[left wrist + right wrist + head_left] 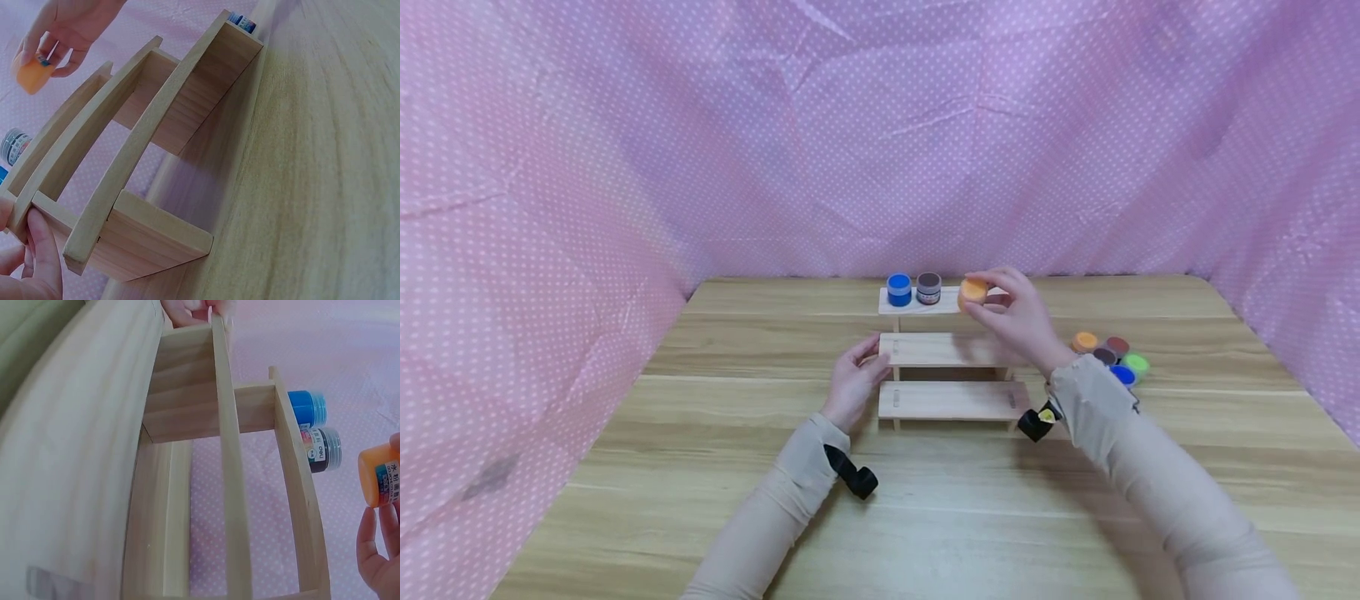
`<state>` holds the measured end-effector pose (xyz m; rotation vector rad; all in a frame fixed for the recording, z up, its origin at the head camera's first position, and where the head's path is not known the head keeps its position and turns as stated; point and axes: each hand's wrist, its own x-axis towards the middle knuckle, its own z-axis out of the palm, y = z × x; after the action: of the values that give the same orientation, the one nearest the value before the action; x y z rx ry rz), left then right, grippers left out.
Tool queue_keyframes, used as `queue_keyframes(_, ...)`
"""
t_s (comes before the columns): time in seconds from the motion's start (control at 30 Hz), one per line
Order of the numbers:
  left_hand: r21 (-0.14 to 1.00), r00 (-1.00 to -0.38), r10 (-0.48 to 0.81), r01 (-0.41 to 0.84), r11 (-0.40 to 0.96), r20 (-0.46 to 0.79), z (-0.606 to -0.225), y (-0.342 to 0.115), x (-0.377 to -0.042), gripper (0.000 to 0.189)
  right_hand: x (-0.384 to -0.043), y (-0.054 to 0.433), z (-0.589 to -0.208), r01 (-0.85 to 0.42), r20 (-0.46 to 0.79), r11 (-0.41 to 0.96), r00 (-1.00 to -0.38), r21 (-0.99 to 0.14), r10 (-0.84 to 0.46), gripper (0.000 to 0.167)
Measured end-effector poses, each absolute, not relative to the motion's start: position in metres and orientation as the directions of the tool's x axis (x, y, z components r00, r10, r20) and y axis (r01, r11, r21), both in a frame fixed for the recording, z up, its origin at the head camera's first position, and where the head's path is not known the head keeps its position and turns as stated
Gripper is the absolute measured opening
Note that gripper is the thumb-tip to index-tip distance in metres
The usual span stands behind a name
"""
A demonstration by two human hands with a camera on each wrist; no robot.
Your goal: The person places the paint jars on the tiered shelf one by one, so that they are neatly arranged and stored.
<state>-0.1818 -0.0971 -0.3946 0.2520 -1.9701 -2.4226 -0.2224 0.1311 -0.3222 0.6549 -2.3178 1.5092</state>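
Observation:
A small wooden three-step display rack [955, 400] stands on the table. My left hand [853, 379] holds the left end of its middle board, thumb at the board's edge in the left wrist view [44, 253]. On the top board, a blue paint jar [898, 290] and a dark brown paint jar [928, 288] stand side by side at the left. My right hand [1018, 321] pinches an orange paint jar [973, 292] between thumb and fingers, to the right of these two. In the right wrist view, this labelled orange jar [380, 475] appears apart from the top board [300, 487].
Several more paint jars, among them an orange one [1084, 341], a green one [1136, 365] and a blue one [1123, 376], cluster on the table [1210, 433] right of the rack, partly behind my right wrist. Pink dotted cloth [850, 167] hangs behind and along both sides.

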Motion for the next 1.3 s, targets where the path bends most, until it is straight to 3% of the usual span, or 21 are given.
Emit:
queue_keyframes(0.77,0.976,-0.989,-0.102,-0.081,-0.203,-0.103,-0.400,-0.098,-0.180,0.046,-0.250,0.128,-0.332,-0.455,0.388,0.451,-0.890,-0.768,-0.238,0.037)
queue_keyframes(1.3,0.976,-0.990,-0.105,-0.071,-0.208,-0.094,-0.396,-0.098,-0.182,0.046,-0.250,0.120,-0.328,-0.409,0.338,0.538,-0.912,-0.737,-0.231,0.039)
